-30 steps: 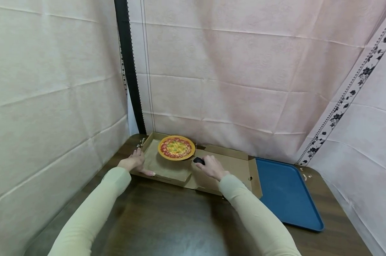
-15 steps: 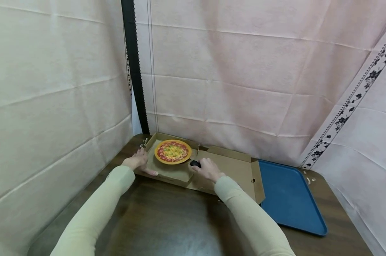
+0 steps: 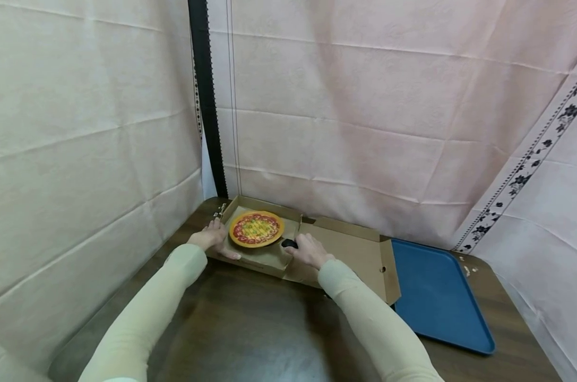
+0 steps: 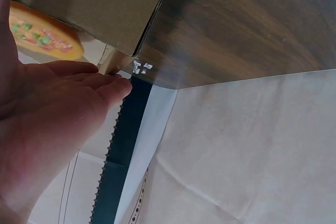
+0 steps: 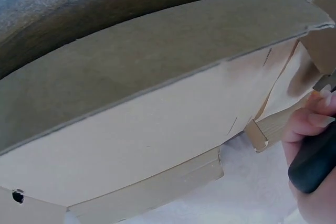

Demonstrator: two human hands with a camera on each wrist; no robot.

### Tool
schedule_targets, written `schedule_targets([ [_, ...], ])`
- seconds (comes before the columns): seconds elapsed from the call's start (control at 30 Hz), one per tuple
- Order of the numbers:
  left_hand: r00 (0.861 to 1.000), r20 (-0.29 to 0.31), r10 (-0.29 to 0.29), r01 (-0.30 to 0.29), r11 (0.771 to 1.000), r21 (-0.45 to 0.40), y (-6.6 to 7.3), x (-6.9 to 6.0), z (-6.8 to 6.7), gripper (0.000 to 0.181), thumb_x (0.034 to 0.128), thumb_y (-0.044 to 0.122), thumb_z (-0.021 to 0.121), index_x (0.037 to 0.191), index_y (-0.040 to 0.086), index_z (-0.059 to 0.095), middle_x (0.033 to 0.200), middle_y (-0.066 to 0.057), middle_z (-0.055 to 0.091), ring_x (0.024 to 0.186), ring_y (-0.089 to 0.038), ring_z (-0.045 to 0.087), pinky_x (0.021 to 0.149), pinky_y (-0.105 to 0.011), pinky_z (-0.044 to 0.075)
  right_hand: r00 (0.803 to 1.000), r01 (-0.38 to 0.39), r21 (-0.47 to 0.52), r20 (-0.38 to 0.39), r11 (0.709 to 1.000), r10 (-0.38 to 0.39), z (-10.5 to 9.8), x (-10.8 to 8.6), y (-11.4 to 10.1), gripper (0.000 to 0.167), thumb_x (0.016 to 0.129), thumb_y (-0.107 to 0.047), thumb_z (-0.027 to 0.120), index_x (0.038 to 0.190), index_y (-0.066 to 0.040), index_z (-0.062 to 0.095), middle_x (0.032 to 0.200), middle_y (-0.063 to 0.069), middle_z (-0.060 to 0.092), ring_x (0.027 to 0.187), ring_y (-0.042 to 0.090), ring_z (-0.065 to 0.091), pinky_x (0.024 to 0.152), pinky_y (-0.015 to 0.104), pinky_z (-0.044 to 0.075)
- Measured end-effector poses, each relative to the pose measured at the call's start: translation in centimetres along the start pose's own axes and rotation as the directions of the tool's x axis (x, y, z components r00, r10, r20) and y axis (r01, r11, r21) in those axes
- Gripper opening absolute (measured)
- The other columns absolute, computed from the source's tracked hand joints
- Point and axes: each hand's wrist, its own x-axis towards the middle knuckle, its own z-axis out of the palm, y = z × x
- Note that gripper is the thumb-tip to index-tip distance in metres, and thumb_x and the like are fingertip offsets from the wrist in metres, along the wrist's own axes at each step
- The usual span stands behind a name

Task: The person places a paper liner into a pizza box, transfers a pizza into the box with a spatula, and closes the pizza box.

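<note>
A round pizza with a yellow rim lies in the left half of an open cardboard pizza box. My left hand rests at the box's near-left corner, fingers along the left wall and thumb along the front edge. The left wrist view shows those fingers stretched against the wall. My right hand grips a black-handled spatula just right of the pizza. In the right wrist view its thick black handle sits in my curled fingers; most of the blade is hidden.
The box lid lies folded open to the right, on the brown wooden table. Beyond it is a blue tray. Pale cloth curtains hang behind and at the sides. Small white scraps lie near the tray.
The pizza has come down and slightly left, deeper into the box, with my right hand moving slightly left too. My left hand stays at the box corner. The head view has shifted a little.
</note>
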Motion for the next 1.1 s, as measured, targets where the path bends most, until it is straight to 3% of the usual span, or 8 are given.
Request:
schedule_targets([
  [0.4,1.000,-0.004,-0.012,0.012,0.998,0.054,0.3,-0.2,-0.3,0.127,0.0744,0.069,0.068,0.146,-0.018,0.010,0.155,-0.038,0.004,0.146,-0.048,0.011,0.120,-0.051,0.020,0.999,0.002,-0.077,0.055,0.997,0.002,-0.1,0.6,-0.8,0.041,0.095,-0.035,0.061,0.063,-0.013,0.049,0.053,-0.003,0.039,0.043,0.010,0.033,0.043,0.024,0.027],
  [0.67,0.999,-0.001,-0.034,0.034,0.997,0.066,0.4,-0.2,-0.3,0.127,0.0730,0.071,0.068,0.149,-0.014,0.011,0.156,-0.036,0.005,0.147,-0.047,0.011,0.119,-0.052,0.020,0.993,-0.065,-0.160,0.091,0.985,0.080,-1.4,0.8,-1.9,0.033,0.094,-0.040,0.061,0.076,-0.013,0.058,0.067,0.003,0.051,0.054,0.016,0.041,0.049,0.029,0.030],
  [0.77,0.999,-0.003,-0.043,0.043,0.997,0.061,0.3,0.2,-0.2,0.128,0.0726,0.071,0.067,0.148,-0.015,0.010,0.156,-0.035,0.004,0.147,-0.046,0.010,0.120,-0.050,0.019,0.990,-0.075,-0.233,0.102,0.970,0.101,-2.2,1.0,-2.5,0.031,0.094,-0.042,0.060,0.083,-0.013,0.062,0.077,0.004,0.058,0.062,0.017,0.048,0.054,0.032,0.036],
  [0.87,0.999,-0.021,-0.030,0.031,0.998,0.055,-0.4,1.5,0.4,0.143,0.0602,0.083,0.066,0.147,-0.018,0.011,0.156,-0.036,0.005,0.145,-0.048,0.014,0.119,-0.051,0.021,0.990,-0.067,-0.311,0.095,0.948,0.101,-3.0,1.3,-3.1,0.033,0.093,-0.044,0.061,0.089,-0.012,0.066,0.085,0.006,0.064,0.070,0.018,0.056,0.061,0.036,0.047],
  [0.93,0.999,-0.025,-0.029,0.030,0.998,0.051,-0.3,1.3,0.4,0.144,0.0592,0.083,0.066,0.146,-0.018,0.012,0.156,-0.036,0.005,0.145,-0.048,0.015,0.119,-0.051,0.021,0.991,-0.065,-0.349,0.087,0.935,0.102,-3.4,1.5,-3.3,0.035,0.092,-0.045,0.062,0.095,-0.011,0.068,0.092,0.008,0.068,0.077,0.020,0.062,0.068,0.041,0.053],
  [1.0,0.999,-0.025,-0.030,0.031,0.998,0.046,-0.2,1.0,0.3,0.143,0.0592,0.083,0.067,0.146,-0.018,0.013,0.156,-0.036,0.006,0.145,-0.048,0.015,0.119,-0.052,0.022,0.992,-0.070,-0.375,0.072,0.924,0.104,-3.9,1.6,-3.6,0.038,0.091,-0.047,0.063,0.098,-0.010,0.068,0.096,0.009,0.069,0.081,0.023,0.065,0.071,0.044,0.055],
  [1.1,0.999,-0.012,-0.043,0.043,0.998,0.046,0.4,-0.4,-0.4,0.128,0.0720,0.070,0.069,0.148,-0.016,0.013,0.157,-0.034,0.004,0.147,-0.045,0.013,0.120,-0.050,0.020,0.992,-0.081,-0.392,0.057,0.917,0.113,-4.8,1.8,-4.0,0.039,0.090,-0.047,0.064,0.095,-0.009,0.066,0.092,0.008,0.067,0.079,0.023,0.065,0.068,0.042,0.054],
])
